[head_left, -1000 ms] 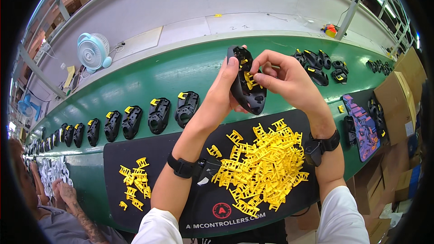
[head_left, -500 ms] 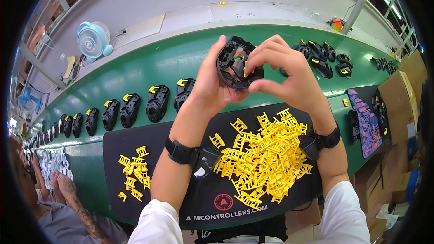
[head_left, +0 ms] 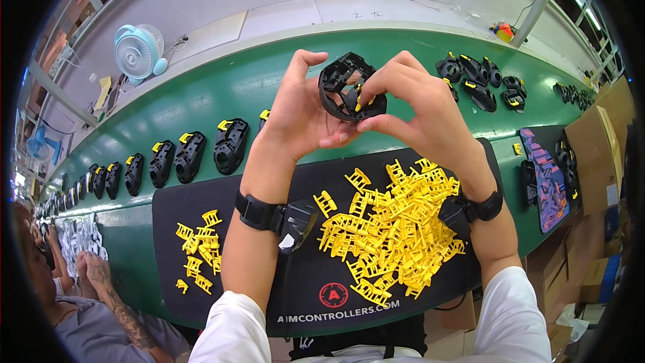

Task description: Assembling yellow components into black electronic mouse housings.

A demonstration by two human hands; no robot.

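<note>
Above the green bench, my left hand [head_left: 285, 111] supports a black plastic shell [head_left: 330, 87] from below and beside it, its thumb raised off the rim. The shell looks like the upper housing of a computer mouse, its hollow inner side facing me. A small yellow plastic piece [head_left: 359, 101] sits inside it. My right hand [head_left: 426, 104] has its index finger on that piece and its thumb at the shell's lower edge; its fingertips are partly hidden. Below my hands, a large heap of yellow ladder-shaped plastic pieces [head_left: 396, 228] lies on a black mat [head_left: 171, 205].
A smaller yellow group [head_left: 201, 249] lies left on the mat. Black shells with yellow pieces [head_left: 230, 144] line the bench leftward; more shells [head_left: 478, 96] lie back right. A blue fan [head_left: 138, 54] stands behind. A co-worker's hands [head_left: 94, 269] are at left, cardboard boxes [head_left: 591, 154] at right.
My left thumb has lifted away from the shell's rim. Both hands and the shell have shifted slightly, and the right fingers still reach into the shell.
</note>
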